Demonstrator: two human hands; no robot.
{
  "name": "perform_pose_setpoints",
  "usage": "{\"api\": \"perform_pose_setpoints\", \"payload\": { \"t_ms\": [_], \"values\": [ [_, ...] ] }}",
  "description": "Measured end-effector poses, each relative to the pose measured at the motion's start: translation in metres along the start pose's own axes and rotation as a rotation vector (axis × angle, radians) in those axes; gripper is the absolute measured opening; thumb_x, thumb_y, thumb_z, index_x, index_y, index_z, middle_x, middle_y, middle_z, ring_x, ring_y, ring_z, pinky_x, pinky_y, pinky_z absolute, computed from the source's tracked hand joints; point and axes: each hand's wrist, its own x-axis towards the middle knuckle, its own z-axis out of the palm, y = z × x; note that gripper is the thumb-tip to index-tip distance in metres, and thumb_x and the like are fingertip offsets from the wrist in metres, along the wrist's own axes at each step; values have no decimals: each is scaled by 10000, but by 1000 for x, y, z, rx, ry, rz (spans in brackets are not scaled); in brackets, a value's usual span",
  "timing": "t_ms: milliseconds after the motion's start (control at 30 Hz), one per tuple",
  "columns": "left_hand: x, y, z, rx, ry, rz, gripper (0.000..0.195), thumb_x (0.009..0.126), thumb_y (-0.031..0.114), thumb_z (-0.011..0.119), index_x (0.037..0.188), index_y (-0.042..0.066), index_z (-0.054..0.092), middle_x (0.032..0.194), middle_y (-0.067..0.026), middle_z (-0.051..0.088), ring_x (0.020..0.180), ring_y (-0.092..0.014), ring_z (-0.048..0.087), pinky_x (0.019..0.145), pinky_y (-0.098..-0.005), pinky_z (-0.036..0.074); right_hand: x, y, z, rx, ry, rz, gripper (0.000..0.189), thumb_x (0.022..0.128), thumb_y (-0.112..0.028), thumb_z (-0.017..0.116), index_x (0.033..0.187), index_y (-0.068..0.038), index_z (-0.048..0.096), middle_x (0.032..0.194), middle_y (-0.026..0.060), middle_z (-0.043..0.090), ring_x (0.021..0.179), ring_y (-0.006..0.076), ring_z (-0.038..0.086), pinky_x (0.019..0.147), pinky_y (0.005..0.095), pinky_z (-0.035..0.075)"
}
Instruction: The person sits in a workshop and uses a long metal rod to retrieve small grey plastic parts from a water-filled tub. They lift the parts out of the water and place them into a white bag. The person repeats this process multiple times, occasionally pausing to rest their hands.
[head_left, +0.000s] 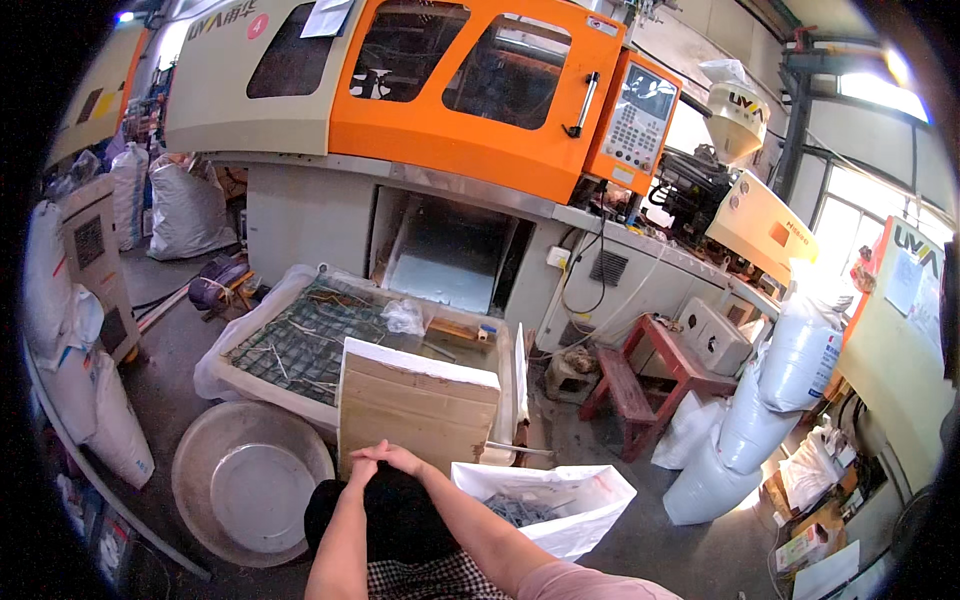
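My left hand (365, 466) and my right hand (397, 455) rest together over my knees, their fingers touching or overlapping; no object shows in either. Just beyond them stands an upright cardboard sheet (416, 405) with a white top edge. Behind it, a large pale tub (300, 394) has green netting (300, 337) over part of it, with thin pale strips on the netting and a crumpled clear plastic bag (403, 318). A white box (577, 517) beside my right forearm holds grey pieces (521, 510). An orange and beige injection moulding machine (457, 142) stands ahead.
A round metal basin (259, 480) sits on the floor at left. White sacks (112, 420) stand far left, and stacked sacks (712, 480) stand at right. A red wooden step stool (637, 397) is near the machine's base. The machine's lower opening (442, 255) faces the tub.
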Motion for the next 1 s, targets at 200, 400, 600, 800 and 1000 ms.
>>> {"api": "perform_pose_setpoints", "payload": {
  "t_ms": [200, 400, 600, 800, 1000],
  "values": [
    [-3, -2, -5, -20, 48, -181, 765, 802, 677, 511, 1166, 9, 594, 1212, -193, 569, 1171, -280, 496, 963, -381, 379, -1, -12, 9, 16, -3, 21, 456, 957, -384, 472, 1246, -46, 571, 1270, 101, 550, 1196, 200, 478, 1056, 324, 306],
    [-3, 9, 3, -62, -6, -125, 774, 800, 688, 501, 1182, 21, 591, 1245, -204, 550, 1209, -293, 472, 994, -376, 359, -4, -5, 0, 26, -12, 11, 441, 961, -358, 469, 1254, -41, 563, 1263, 103, 556, 1201, 203, 480, 1056, 324, 309],
    [-3, -2, -8, -16, 52, -147, 731, 820, 663, 500, 1170, 31, 606, 1207, -199, 578, 1190, -284, 491, 986, -369, 365, 4, -12, 10, 54, -52, 3, 441, 965, -354, 463, 1257, -38, 559, 1287, 101, 537, 1217, 206, 462, 1065, 326, 295],
    [-5, 15, 4, -132, 14, -146, 713, 811, 642, 540, 1150, 20, 621, 1196, -187, 588, 1179, -267, 498, 976, -361, 376, -2, 1, -2, 41, -39, 34, 447, 965, -365, 458, 1261, -46, 558, 1304, 103, 523, 1244, 203, 433, 1082, 330, 265],
    [6, -10, -2, -85, 49, -199, 736, 791, 637, 577, 1165, 4, 610, 1223, -207, 559, 1181, -261, 493, 976, -344, 380, 5, -3, 3, -42, -30, 9, 441, 963, -360, 457, 1262, -53, 559, 1291, 93, 538, 1225, 213, 459, 1077, 335, 284]
  ]
}}
